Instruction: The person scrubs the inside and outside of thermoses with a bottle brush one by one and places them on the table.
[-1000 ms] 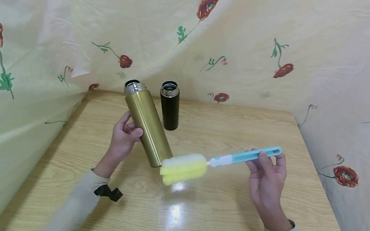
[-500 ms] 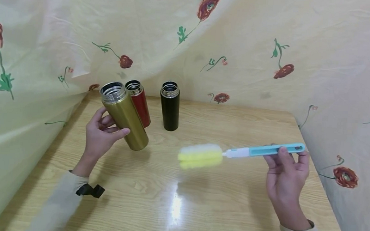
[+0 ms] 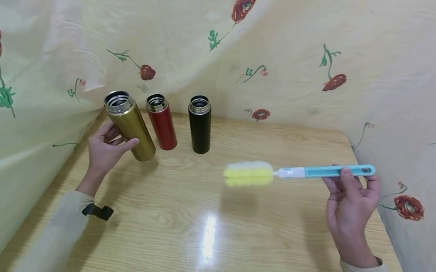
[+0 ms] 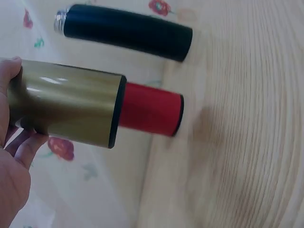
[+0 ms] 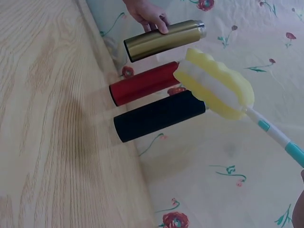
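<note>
My left hand (image 3: 106,152) grips a gold thermos flask (image 3: 132,130), fingers behind it and thumb across its front. The flask is lidless, its steel mouth up and leaning left; its base looks a little above the table. Just right of it stands a red flask (image 3: 162,122), also lidless, partly hidden behind the gold one in the left wrist view. A black flask (image 3: 200,126) stands upright further right, open at the top. My right hand (image 3: 354,202) pinches the blue handle of a bottle brush (image 3: 326,171), whose yellow and white sponge head (image 5: 216,83) points left above the table.
A pale wood table (image 3: 182,233) lies under everything. Flower-printed cloth (image 3: 294,45) hangs behind it and along both sides, close behind the flasks.
The gold flask has moved left and away from me in my left hand, uncovering the red flask. My right hand has drawn the brush to the right and slightly farther away.
</note>
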The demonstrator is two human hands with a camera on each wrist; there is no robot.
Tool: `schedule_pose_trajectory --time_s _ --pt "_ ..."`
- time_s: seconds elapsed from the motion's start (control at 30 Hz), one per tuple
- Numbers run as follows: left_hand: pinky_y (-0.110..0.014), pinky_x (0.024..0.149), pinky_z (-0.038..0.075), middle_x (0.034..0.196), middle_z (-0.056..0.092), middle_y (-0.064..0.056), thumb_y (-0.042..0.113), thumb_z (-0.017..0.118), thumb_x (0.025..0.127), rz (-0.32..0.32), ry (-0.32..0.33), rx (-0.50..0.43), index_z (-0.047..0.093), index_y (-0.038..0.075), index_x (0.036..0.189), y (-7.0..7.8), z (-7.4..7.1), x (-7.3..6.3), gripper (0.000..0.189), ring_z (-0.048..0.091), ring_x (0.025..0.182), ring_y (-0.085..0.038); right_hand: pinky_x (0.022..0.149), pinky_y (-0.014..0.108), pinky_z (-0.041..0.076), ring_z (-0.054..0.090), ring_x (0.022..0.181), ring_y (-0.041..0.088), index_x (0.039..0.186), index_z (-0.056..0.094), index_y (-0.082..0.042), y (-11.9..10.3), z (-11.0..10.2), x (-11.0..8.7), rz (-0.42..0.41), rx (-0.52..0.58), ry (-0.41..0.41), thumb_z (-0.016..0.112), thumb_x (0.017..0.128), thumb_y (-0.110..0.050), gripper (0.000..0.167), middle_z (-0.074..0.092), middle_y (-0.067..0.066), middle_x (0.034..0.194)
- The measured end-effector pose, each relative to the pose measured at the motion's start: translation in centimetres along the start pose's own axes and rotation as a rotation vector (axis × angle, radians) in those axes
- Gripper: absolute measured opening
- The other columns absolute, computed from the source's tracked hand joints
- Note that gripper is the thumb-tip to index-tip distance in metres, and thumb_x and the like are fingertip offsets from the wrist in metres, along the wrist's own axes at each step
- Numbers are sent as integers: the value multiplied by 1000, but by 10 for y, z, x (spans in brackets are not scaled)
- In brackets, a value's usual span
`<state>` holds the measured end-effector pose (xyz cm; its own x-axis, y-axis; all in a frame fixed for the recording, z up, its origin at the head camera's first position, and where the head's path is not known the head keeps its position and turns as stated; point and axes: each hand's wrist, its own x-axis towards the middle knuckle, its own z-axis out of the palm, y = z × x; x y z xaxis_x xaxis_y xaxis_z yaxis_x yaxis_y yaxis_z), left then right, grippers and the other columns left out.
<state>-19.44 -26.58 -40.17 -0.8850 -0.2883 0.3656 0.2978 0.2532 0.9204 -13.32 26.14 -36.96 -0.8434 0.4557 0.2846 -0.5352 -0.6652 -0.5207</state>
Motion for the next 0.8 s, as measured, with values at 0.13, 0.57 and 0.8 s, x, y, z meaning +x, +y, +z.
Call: schedule_pose_trajectory --time_s 0.13,0.57,0.8 --pt "-17 78 58 111 75 2 -5 89 71 -22 46 -16 67 6 132 -11 -3 12 65 72 97 -7 73 41 59 76 79 34 116 47 11 0 -1 2 -29 -75 6 54 95 19 23 69 27 87" --pt "-18 85 56 131 66 -12 13 91 76 -114 107 71 60 13 141 -42 -2 40 72 65 109 -15 73 40 59 76 82 35 117 46 12 -3 -13 8 -20 -90 50 59 94 17 27 67 27 90" --pt "-26 93 57 134 64 -13 16 91 77 -120 80 109 58 11 143 -54 -2 45 74 64 115 -19 73 40 58 76 85 35 117 48 11 -5 -21 11 -42 -149 69 63 92 14 29 67 27 90"
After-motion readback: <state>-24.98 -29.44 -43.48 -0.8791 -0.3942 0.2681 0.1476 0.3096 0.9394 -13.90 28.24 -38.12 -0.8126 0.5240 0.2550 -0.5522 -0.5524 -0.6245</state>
